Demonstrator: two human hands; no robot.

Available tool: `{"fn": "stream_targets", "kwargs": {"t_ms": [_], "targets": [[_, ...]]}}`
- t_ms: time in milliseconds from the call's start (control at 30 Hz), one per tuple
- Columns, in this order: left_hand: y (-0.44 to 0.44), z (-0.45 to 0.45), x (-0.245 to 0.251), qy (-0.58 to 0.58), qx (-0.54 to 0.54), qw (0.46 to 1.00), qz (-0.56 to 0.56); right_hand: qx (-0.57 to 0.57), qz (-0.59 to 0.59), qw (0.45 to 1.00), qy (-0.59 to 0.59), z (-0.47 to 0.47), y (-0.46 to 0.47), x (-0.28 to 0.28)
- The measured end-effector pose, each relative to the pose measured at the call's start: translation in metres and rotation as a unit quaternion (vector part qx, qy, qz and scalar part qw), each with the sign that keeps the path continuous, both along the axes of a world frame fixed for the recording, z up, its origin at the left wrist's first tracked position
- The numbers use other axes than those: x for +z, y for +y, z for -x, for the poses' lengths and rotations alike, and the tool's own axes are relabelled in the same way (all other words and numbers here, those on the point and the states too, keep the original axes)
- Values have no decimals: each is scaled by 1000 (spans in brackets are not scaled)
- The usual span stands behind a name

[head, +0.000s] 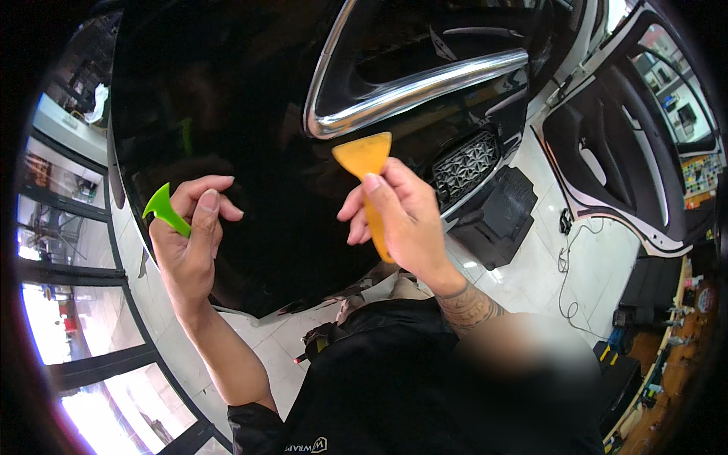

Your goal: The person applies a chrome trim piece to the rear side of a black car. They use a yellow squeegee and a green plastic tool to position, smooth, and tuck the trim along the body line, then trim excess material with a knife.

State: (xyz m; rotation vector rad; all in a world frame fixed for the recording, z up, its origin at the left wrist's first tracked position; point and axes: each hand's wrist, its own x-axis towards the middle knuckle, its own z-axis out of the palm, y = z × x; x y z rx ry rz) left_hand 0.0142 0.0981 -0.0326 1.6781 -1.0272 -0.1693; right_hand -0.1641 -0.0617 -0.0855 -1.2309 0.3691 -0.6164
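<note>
Over a glossy black car body panel [256,256] I hold one small tool in each hand. My left hand [196,227] is closed around a bright green plastic tool [169,211], its flared end sticking out beyond the thumb side. My right hand [406,219] grips a yellow plastic scraper [364,156] by the handle, its wide blade pointing away from me. Beyond the blade, a chrome trim strip [398,102] borders a dark glossy area. Whether the blade touches the panel, I cannot tell.
A detached car door [614,142] or an opened one stands at the right. Near it are a patterned grille [467,162], a black plastic part [497,219] and a cable [562,290] on the tiled floor. Shelving with small items [671,364] lines the lower right; framed glass panels [79,242] line the left.
</note>
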Motion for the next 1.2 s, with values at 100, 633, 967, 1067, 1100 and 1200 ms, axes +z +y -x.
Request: {"fn": "stream_targets", "kwargs": {"t_ms": [100, 633, 967, 1067, 1100, 1200], "targets": [[-8, 5, 14, -33, -25, 998, -38, -62, 185, 981, 8, 3, -5, 1], [-80, 22, 5, -558, -22, 823, -106, -121, 279, 952, 31, 13, -42, 18], [-96, 31, 14, -643, -6, 735, -215, -56, 231, 971, 1, 12, -69, 15], [-93, 28, 15, -657, -11, 730, -187, -34, 218, 975, -6, 13, -80, 14], [-92, 28, 11, -655, -11, 734, -178, -27, 211, 977, -6, 14, -83, 13], [-86, 24, 8, -655, -26, 744, -130, -2, 230, 973, 4, 15, -82, 15]]}}
